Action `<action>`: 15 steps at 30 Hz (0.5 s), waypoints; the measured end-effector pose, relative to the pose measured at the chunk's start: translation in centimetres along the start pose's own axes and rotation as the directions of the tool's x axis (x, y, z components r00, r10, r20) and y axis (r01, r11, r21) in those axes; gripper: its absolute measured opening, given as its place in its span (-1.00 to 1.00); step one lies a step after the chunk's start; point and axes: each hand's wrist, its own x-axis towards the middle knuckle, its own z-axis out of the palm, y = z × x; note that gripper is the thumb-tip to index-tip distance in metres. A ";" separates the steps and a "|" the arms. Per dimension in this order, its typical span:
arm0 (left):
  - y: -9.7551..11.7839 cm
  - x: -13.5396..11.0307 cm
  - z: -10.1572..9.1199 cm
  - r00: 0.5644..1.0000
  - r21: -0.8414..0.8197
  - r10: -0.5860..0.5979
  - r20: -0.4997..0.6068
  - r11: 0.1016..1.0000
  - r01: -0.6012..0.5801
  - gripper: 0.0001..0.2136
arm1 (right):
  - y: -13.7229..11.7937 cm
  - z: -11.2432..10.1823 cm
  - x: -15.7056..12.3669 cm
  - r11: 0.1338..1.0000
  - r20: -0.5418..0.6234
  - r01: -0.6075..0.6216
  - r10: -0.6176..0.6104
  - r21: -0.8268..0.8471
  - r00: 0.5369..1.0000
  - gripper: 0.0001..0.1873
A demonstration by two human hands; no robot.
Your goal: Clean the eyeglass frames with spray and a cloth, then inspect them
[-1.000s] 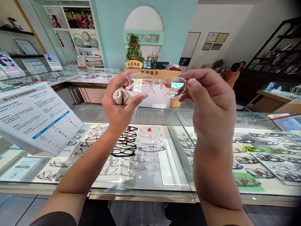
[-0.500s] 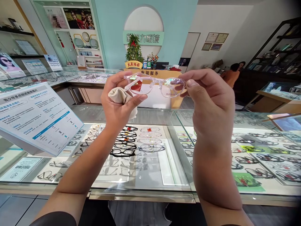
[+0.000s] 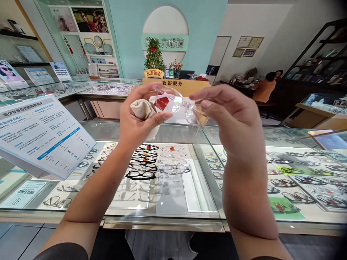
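A pair of clear-framed eyeglasses [image 3: 185,104] is held up over the glass counter, its right-hand lens tilted lower than the other. My left hand [image 3: 139,119] grips its left end, and a folded beige cleaning cloth [image 3: 143,109] is bunched in the same palm, with a corner hanging below. A red label shows through or on the left lens. My right hand [image 3: 235,119] is beside the right lens, thumb and forefinger apart and slightly blurred; whether it touches the frame is unclear. Part of the right rim lies behind the thumb.
Below is a glass display counter [image 3: 187,215] with rows of eyeglasses [image 3: 142,166] inside. A tilted printed sign [image 3: 46,133] stands at left. Behind are a cashier desk [image 3: 200,83] with a plant [image 3: 154,59], and a person in orange [image 3: 264,88] far right.
The eyeglasses have tilted, their right side dropping. My right hand has shifted left, its thumb and forefinger coming away from the right end. My left hand moved slightly right.
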 end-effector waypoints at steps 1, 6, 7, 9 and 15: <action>-0.1 -0.1 -0.1 0.999 0.026 -0.027 0.032 0.999 0.026 -0.39 | 0.0 0.0 0.0 0.999 0.066 -0.031 0.030 0.019 0.997 -0.92; -1.1 -0.3 -0.6 0.991 0.073 -0.076 0.114 0.995 0.068 -0.29 | 0.3 -0.2 0.1 0.994 0.218 -0.109 0.106 0.000 0.970 -0.68; -1.2 -0.3 -0.6 0.990 0.068 -0.079 0.120 0.995 0.071 -0.29 | 0.4 -0.3 0.2 0.993 0.232 -0.120 0.117 -0.001 0.966 -0.66; -1.4 -0.3 -0.6 0.990 0.070 -0.068 0.121 0.996 0.060 -0.31 | 0.5 -0.5 0.3 0.989 0.266 -0.148 0.140 0.011 0.954 -0.63; -0.2 -0.5 0.1 0.995 0.134 -0.097 0.019 0.986 0.094 -0.49 | 1.5 -0.6 0.6 0.992 0.177 -0.107 0.095 0.062 0.980 -0.62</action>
